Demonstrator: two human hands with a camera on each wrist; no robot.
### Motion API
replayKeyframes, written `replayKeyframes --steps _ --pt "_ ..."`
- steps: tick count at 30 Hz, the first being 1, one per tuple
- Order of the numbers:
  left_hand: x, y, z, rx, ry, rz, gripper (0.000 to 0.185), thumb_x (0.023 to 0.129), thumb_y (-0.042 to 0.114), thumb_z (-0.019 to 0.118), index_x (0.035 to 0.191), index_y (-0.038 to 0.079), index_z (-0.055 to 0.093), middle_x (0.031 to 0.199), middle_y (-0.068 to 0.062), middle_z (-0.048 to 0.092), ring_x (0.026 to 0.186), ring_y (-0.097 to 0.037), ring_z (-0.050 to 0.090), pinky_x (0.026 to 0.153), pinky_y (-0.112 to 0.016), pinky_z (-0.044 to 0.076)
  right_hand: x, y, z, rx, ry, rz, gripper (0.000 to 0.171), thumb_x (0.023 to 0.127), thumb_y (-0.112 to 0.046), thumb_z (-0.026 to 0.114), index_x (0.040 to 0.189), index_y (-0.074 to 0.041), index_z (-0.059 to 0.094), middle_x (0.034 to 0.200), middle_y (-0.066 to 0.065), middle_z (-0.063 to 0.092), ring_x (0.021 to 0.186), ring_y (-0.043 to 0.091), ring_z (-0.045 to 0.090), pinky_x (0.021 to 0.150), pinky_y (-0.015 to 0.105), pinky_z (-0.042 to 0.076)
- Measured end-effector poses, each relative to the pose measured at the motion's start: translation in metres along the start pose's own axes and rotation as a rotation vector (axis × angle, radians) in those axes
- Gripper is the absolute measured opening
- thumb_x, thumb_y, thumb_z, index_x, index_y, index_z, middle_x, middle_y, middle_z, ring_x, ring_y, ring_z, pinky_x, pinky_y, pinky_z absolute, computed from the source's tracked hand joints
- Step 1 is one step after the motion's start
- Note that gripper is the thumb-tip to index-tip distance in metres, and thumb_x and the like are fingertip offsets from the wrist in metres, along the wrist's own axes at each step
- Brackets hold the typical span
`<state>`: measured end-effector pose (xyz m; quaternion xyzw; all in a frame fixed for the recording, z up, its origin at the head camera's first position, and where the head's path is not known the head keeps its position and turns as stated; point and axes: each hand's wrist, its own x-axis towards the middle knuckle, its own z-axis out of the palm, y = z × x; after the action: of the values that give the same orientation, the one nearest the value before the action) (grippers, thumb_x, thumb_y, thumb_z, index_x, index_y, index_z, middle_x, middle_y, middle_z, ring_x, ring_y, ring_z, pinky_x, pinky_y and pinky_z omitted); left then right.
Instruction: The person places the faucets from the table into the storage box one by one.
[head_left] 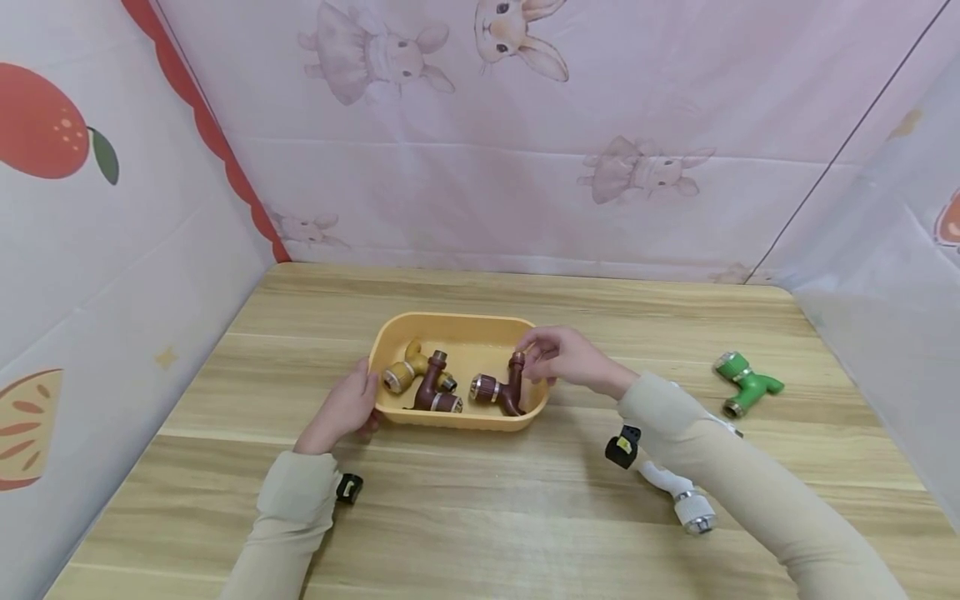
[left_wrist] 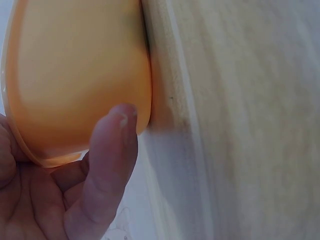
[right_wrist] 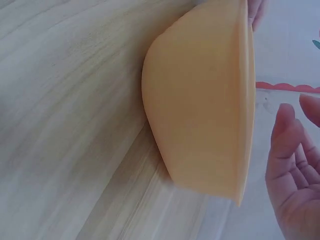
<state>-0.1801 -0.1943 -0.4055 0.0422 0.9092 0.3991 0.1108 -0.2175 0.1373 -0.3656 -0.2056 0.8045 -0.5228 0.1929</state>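
A yellow plastic basin [head_left: 457, 422] stands on the table, with a yellow tap [head_left: 403, 375] and two dark brown taps lying inside. One brown tap [head_left: 429, 390] lies beside the yellow one; the other brown tap [head_left: 512, 387] is near the right end. My left hand [head_left: 349, 402] grips the basin's left end, and the left wrist view shows one finger [left_wrist: 111, 165] along its outer wall. Over the right rim, my right hand [head_left: 564, 358] hovers by the second brown tap, fingers loosely bent. In the right wrist view that hand [right_wrist: 297, 175] holds nothing and is apart from the basin.
To the right on the wooden table [head_left: 510, 517] lies a green tap [head_left: 744, 385]. A white tap [head_left: 686, 498] lies under my right forearm, which partly covers it. Printed fabric walls [head_left: 450, 208] border the table at the back and sides.
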Motion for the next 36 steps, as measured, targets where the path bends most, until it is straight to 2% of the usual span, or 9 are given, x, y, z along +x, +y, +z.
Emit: replayKeyframes --steps 7,11,20,26,29,34,36 --pt "0.000 0.001 0.000 0.006 0.011 0.005 0.030 0.100 0.015 0.026 0.123 -0.004 0.032 0.060 -0.013 0.054 0.044 -0.022 0.055 0.039 -0.033 0.051 -0.011 0.000 -0.006 0.069 0.020 -0.014 0.033 0.080 0.003 0.062 0.111 0.009 0.052 0.079 0.010 0.062 0.063 0.022 0.060 0.048 0.026 0.047" --pt "-0.001 0.002 -0.001 0.002 0.007 0.007 0.032 0.100 0.015 0.026 0.125 -0.005 0.031 0.061 -0.013 0.054 0.045 -0.022 0.055 0.039 -0.034 0.051 -0.018 -0.001 -0.010 0.094 0.032 -0.019 0.031 0.081 0.003 0.061 0.111 0.006 0.052 0.081 0.012 0.062 0.065 0.023 0.060 0.049 0.026 0.046" --pt "-0.002 0.003 -0.001 -0.001 0.008 0.014 0.031 0.100 0.014 0.026 0.124 -0.005 0.030 0.062 -0.014 0.054 0.045 -0.022 0.056 0.039 -0.034 0.051 -0.032 -0.002 -0.019 0.122 0.066 -0.015 0.039 0.079 0.007 0.060 0.116 0.011 0.047 0.088 0.017 0.059 0.068 0.020 0.061 0.050 0.024 0.046" --pt "-0.002 0.004 0.000 0.008 0.014 0.025 0.030 0.100 0.013 0.026 0.121 -0.006 0.032 0.061 -0.015 0.054 0.045 -0.023 0.056 0.039 -0.034 0.051 -0.040 -0.005 -0.022 0.135 0.103 -0.017 0.039 0.078 0.010 0.057 0.116 0.009 0.049 0.089 0.016 0.058 0.069 0.019 0.060 0.050 0.023 0.046" --pt "-0.001 0.003 0.000 0.005 0.015 0.023 0.028 0.100 0.013 0.026 0.120 -0.005 0.033 0.061 -0.015 0.054 0.045 -0.023 0.056 0.039 -0.034 0.051 -0.044 -0.006 -0.024 0.135 0.127 -0.029 0.037 0.079 0.009 0.057 0.115 0.009 0.049 0.089 0.017 0.058 0.070 0.020 0.061 0.050 0.022 0.046" --pt "0.000 0.002 0.000 0.000 0.010 0.011 0.030 0.100 0.014 0.026 0.123 -0.005 0.031 0.062 -0.014 0.055 0.045 -0.023 0.056 0.039 -0.034 0.051 -0.050 -0.007 -0.028 0.141 0.160 -0.075 0.033 0.081 0.007 0.058 0.113 0.010 0.050 0.090 0.026 0.057 0.068 0.018 0.061 0.050 0.022 0.046" --pt "0.000 0.002 0.000 0.001 0.006 0.011 0.032 0.100 0.014 0.025 0.125 -0.005 0.030 0.062 -0.014 0.055 0.045 -0.023 0.056 0.039 -0.034 0.051 -0.052 -0.007 -0.030 0.134 0.170 -0.088 0.032 0.082 0.007 0.058 0.112 0.009 0.050 0.088 0.024 0.058 0.067 0.016 0.060 0.049 0.021 0.046"
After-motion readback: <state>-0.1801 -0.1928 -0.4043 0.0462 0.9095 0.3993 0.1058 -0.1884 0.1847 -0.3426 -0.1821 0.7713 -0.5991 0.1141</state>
